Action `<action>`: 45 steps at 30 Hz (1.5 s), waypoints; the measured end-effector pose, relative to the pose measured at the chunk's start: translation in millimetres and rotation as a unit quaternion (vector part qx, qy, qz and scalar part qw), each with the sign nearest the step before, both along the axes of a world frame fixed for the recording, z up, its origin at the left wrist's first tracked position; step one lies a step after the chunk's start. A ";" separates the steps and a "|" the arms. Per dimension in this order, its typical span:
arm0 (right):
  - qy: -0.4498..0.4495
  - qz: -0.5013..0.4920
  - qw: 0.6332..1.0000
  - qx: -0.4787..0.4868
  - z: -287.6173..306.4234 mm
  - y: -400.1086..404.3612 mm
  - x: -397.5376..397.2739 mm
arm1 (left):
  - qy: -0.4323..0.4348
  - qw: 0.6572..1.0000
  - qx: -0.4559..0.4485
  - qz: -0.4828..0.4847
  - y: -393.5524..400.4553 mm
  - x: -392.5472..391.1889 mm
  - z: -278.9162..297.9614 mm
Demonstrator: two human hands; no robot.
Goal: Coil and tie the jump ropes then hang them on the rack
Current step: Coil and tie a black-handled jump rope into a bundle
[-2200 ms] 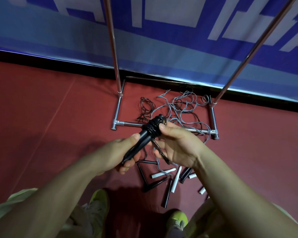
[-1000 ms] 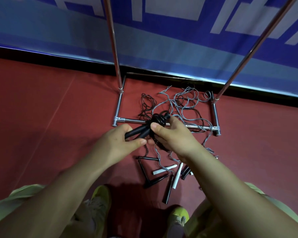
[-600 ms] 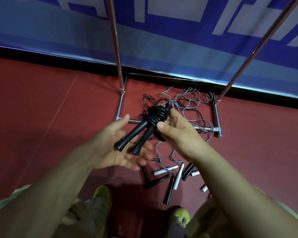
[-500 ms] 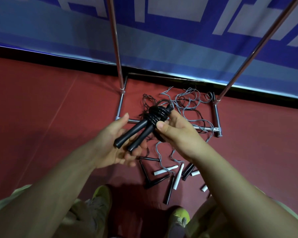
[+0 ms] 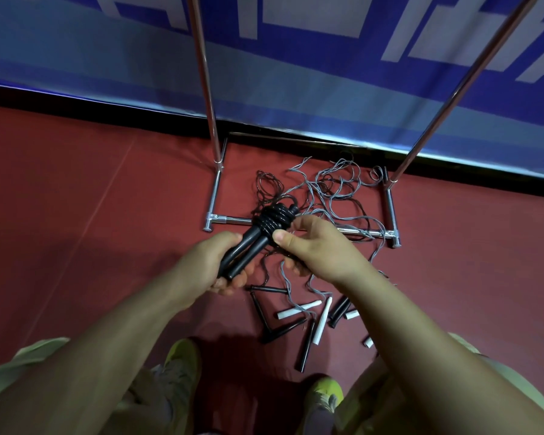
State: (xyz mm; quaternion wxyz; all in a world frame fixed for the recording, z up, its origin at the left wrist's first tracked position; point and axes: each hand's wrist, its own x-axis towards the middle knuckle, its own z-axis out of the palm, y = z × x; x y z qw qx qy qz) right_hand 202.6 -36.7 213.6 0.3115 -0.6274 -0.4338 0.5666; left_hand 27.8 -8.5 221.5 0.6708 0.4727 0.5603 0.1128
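Note:
A black jump rope (image 5: 272,219) is held in front of me, its cord wound in tight turns around the tops of its two black handles. My left hand (image 5: 209,266) grips the lower ends of both handles. My right hand (image 5: 314,246) holds the wound part, thumb pressed beside the coils; its fingers underneath are hidden. Behind them stands the chrome rack (image 5: 358,231), with two poles rising from a rectangular floor frame.
Loose grey and black cords (image 5: 333,189) lie tangled inside the rack's base. Several black and white handles (image 5: 308,312) are scattered on the red floor below my hands. My yellow-green shoes (image 5: 182,359) are at the bottom. A blue banner wall (image 5: 296,73) stands behind the rack.
My left hand, which lay open under the handles, has closed around them. The right hand stays on the coils. The bundle sits slightly lower and closer to me.

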 end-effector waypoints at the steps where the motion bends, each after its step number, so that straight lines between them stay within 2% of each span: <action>1: -0.020 -0.005 1.000 0.017 -0.1 0.2 -0.3 | 0.005 1.000 0.002 0.001 0.4 0.5 0.0; 3: -0.043 -0.012 0.998 0.042 -0.2 0.9 -0.5 | 0.010 1.000 0.007 -0.001 1.2 0.7 -1.2; 5: -0.013 -0.016 0.999 0.043 -0.1 0.7 -1.8 | 0.018 1.000 0.020 -0.010 2.1 0.2 -3.1; 8: 0.098 -0.044 0.994 -0.011 0.3 0.7 -6.4 | 0.044 0.998 0.051 -0.009 5.2 -2.9 -9.2; 11: 0.170 -0.068 0.981 -0.066 2.0 0.8 -8.5 | 0.075 0.992 0.095 -0.021 7.6 -6.2 -15.8; 16: 0.197 -0.069 0.969 -0.130 1.1 1.1 -6.7 | 0.114 0.983 0.136 -0.043 8.3 -7.0 -20.6; 19: 0.189 -0.064 0.974 -0.111 0.1 -0.4 -6.0 | 0.113 0.982 0.144 -0.045 8.3 -6.7 -19.7; 24: 0.131 -0.051 0.990 -0.018 -4.4 -0.6 -7.4 | 0.098 0.984 0.144 -0.044 5.1 -5.6 -16.4; 29: 0.149 -0.060 0.986 0.034 -5.2 0.7 -5.6 | 0.128 0.974 0.169 -0.077 8.8 -10.4 -18.3; 32: 0.194 -0.064 0.978 0.041 -7.1 1.8 -5.7 | 0.046 0.987 0.119 -0.097 7.7 -11.0 -15.7; 34: 0.214 -0.045 0.974 0.063 -7.2 2.4 -6.0 | -0.036 0.996 0.015 -0.080 7.2 -11.3 -10.3; 36: 0.234 -0.024 0.968 0.081 -6.2 2.1 -5.9 | -0.122 0.979 -0.133 -0.093 8.5 -14.2 -3.0; 38: 0.266 -0.019 0.959 0.092 -3.6 1.5 -5.3 | -0.212 0.949 -0.214 -0.092 8.9 -17.5 2.8; 39: 0.277 -0.017 0.956 0.094 -2.6 1.3 -5.2 | -0.231 0.944 -0.221 -0.086 8.8 -18.2 4.4; 41: 0.268 -0.013 0.959 0.093 -0.3 1.4 -5.6 | -0.211 0.953 -0.206 -0.075 6.8 -16.4 6.0; 45: 0.173 0.001 0.982 0.080 0.4 1.1 -2.9 | -0.141 0.978 -0.132 -0.075 3.0 -9.7 1.5</action>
